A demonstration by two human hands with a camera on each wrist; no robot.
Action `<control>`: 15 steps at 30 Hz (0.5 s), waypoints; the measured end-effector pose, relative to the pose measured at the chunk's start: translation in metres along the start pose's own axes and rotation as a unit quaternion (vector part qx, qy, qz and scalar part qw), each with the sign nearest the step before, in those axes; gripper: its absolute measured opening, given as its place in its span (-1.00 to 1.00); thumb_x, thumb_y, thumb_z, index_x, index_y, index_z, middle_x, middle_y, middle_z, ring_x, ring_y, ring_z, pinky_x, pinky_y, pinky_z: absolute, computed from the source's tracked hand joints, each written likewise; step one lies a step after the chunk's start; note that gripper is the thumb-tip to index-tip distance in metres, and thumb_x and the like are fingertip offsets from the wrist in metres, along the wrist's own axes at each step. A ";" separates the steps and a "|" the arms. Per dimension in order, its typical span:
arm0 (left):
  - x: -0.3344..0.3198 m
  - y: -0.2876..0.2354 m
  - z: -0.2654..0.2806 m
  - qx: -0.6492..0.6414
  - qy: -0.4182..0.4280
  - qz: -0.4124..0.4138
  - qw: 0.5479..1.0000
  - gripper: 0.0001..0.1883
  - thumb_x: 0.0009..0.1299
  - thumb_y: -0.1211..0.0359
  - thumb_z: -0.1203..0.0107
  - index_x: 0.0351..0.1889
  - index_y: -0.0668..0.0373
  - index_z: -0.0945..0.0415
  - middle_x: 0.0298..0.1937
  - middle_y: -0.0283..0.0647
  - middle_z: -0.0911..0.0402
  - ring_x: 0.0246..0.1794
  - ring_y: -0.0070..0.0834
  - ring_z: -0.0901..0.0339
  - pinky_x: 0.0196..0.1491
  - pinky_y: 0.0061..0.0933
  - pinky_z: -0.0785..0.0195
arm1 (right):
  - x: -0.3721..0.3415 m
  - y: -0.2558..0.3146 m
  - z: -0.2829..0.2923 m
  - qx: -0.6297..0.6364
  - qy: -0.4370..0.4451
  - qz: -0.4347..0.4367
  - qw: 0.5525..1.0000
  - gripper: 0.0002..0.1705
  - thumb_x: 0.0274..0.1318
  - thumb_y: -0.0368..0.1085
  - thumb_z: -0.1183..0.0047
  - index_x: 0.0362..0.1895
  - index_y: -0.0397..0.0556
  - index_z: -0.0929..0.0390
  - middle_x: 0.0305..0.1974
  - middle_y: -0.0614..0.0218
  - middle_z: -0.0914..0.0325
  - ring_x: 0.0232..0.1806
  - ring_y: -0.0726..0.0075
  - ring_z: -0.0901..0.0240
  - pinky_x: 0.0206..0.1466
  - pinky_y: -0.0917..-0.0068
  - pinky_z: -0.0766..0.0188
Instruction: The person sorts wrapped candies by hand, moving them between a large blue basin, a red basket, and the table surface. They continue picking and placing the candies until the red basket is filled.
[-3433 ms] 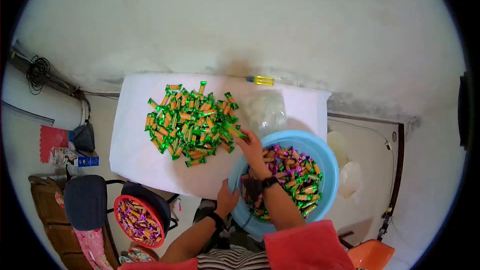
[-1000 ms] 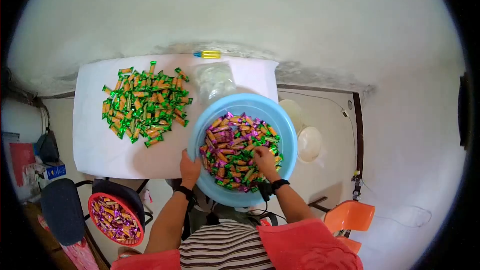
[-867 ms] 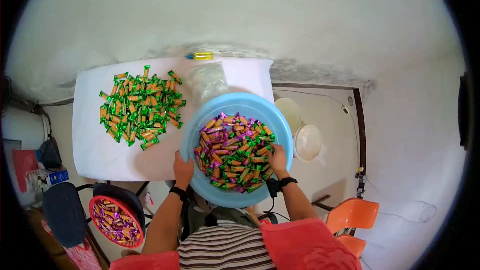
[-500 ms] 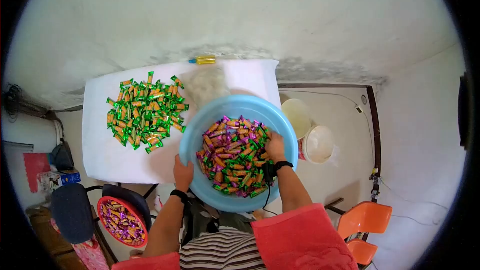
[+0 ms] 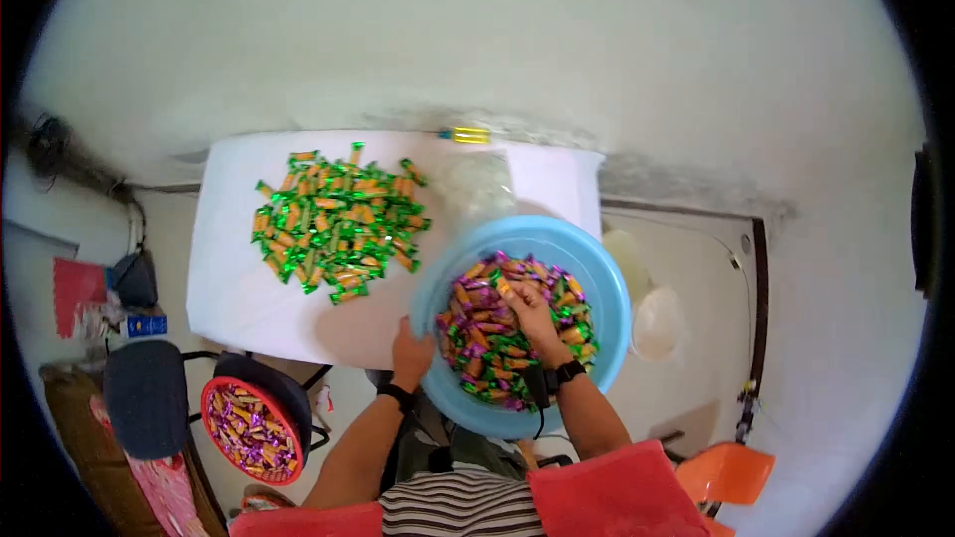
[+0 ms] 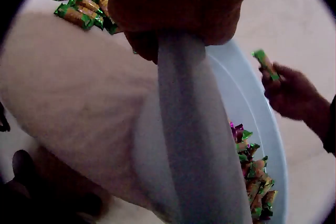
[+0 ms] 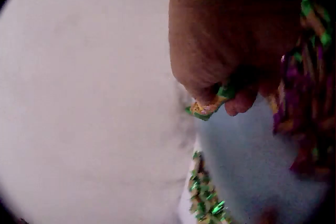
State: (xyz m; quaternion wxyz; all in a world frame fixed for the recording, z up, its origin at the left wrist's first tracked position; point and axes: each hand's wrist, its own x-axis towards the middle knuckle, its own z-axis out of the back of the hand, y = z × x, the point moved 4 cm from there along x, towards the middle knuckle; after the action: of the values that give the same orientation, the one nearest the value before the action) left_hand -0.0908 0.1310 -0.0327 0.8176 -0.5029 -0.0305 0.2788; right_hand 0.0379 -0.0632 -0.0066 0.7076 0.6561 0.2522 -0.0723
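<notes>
A blue basin (image 5: 619, 308) holds purple-wrapped and green-wrapped sweets (image 5: 480, 324) and overlaps the table's front right corner. My left hand (image 5: 411, 356) grips the basin's left rim; in the left wrist view that hand (image 6: 178, 8) is dark above the rim (image 6: 197, 129). Above the sweets, my right hand (image 5: 532, 318) pinches a green-wrapped sweet (image 5: 504, 287). The right wrist view shows this sweet (image 7: 206, 109) between the thumb and fingers of the hand (image 7: 226, 40). A heap of green-wrapped sweets (image 5: 338, 222) lies on the white-covered table (image 5: 239, 308).
A clear plastic bag (image 5: 476, 184) lies behind the basin, near a yellow bottle (image 5: 471, 135) by the wall. At the lower left, a red basket (image 5: 206, 408) of purple-wrapped sweets sits on a chair. Pale buckets (image 5: 657, 323) stand right of the table, an orange chair (image 5: 731, 472) at lower right.
My right hand has come from the basin's right side towards its middle, now with a green-wrapped sweet showing in its fingers. The left hand stays at the rim. The head view has shifted.
</notes>
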 end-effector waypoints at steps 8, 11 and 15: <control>0.006 0.044 -0.022 0.039 0.042 -0.055 0.997 -0.54 0.15 0.30 0.02 -0.01 0.31 -0.22 -0.18 0.10 -0.45 -0.16 0.05 -0.37 -0.17 -0.19 -0.28 | 0.070 0.041 -0.194 0.020 0.122 -0.075 0.990 -0.58 0.01 -0.18 -0.03 -0.04 -0.11 -0.41 -0.36 0.44 -0.41 -0.49 0.66 -0.24 -0.51 0.65 -0.20; 0.002 0.076 -0.037 -0.070 0.089 0.102 0.988 -0.61 0.19 0.27 0.01 -0.06 0.25 -0.25 -0.24 -0.01 -0.47 -0.27 -0.04 -0.40 -0.27 -0.23 -0.27 | 0.093 0.035 -0.238 0.075 0.145 -0.066 0.984 -0.58 0.04 -0.20 0.01 0.00 -0.07 -0.37 -0.28 0.43 -0.41 -0.38 0.64 -0.28 -0.41 0.64 -0.21; -0.003 0.087 -0.043 -0.155 0.108 0.164 0.968 -0.64 0.19 0.33 0.02 -0.08 0.28 -0.26 -0.28 0.00 -0.47 -0.31 -0.08 -0.41 -0.28 -0.25 -0.27 | 0.098 0.023 -0.232 0.062 0.114 0.021 0.991 -0.63 0.08 -0.26 0.08 0.00 -0.05 -0.33 -0.17 0.41 -0.38 -0.23 0.57 -0.33 -0.25 0.62 -0.23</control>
State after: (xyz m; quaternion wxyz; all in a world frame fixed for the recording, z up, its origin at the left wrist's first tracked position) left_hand -0.1158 0.1246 -0.1260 0.6709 -0.6488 0.0979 0.3454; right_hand 0.0715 0.1862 -0.0332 0.6332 0.7081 0.3126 0.0021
